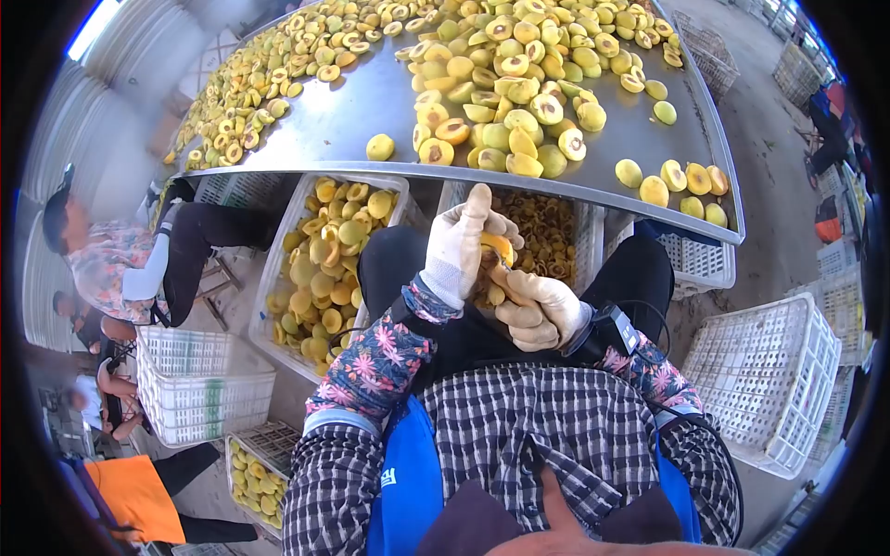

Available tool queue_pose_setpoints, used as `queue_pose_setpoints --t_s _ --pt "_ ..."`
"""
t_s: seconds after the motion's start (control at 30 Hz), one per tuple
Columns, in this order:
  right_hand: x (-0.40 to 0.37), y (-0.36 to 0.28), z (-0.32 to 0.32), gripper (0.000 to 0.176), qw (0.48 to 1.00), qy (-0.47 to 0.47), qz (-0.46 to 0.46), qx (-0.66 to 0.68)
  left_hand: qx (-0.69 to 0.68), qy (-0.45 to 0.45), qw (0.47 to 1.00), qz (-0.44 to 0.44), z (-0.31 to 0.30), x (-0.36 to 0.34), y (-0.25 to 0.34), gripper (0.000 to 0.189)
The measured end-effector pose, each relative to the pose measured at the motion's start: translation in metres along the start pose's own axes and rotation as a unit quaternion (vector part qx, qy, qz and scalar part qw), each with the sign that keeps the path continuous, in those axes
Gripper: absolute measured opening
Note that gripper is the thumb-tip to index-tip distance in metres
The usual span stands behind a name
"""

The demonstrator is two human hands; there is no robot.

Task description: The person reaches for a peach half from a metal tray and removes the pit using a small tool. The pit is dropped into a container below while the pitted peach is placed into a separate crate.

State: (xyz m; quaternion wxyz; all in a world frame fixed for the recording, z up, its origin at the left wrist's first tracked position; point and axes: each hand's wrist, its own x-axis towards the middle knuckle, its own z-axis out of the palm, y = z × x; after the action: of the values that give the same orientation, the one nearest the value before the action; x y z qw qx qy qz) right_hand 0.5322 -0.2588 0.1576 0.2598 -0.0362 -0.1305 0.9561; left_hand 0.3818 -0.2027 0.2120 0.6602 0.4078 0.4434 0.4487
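The steel desk (pixel 371 111) is carrying many fruit halves (pixel 519 56), and a crate (pixel 275 269) is standing under its edge, within easy reach. Both gloved hands are closing on one fruit (pixel 498 248) above the lap. The left hand (pixel 459 246) is gripping its side and the right hand (pixel 538 310) is supporting it from below, which seems to be keeping it steady.

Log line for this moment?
left hand: grips yellow fruit | right hand: on same fruit | crate: fruit halves, beneath | table: cut fruit

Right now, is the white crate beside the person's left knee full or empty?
Nearly full: the white crate holds yellow apricot halves heaped close to its rim, under the edge of the metal table.
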Motion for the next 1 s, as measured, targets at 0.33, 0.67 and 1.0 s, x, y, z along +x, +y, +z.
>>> queue_pose_setpoints --t_s 0.33,0.67,1.0 --pt "-0.033 -0.024 0.001 0.029 0.934 0.283 -0.076 -0.206 -0.158 0.155 0.963 0.153 -0.083 0.021 0.009 0.050" --pt "-0.049 -0.024 -0.036 0.036 0.505 0.363 -0.123 -0.774 0.542 0.192 0.810 0.119 -0.263 0.017 0.014 0.046" --pt "-0.038 -0.018 -0.043 0.048 0.482 0.309 -0.093 -0.815 0.740 0.023 0.668 0.075 -0.094 0.167 0.020 0.058"
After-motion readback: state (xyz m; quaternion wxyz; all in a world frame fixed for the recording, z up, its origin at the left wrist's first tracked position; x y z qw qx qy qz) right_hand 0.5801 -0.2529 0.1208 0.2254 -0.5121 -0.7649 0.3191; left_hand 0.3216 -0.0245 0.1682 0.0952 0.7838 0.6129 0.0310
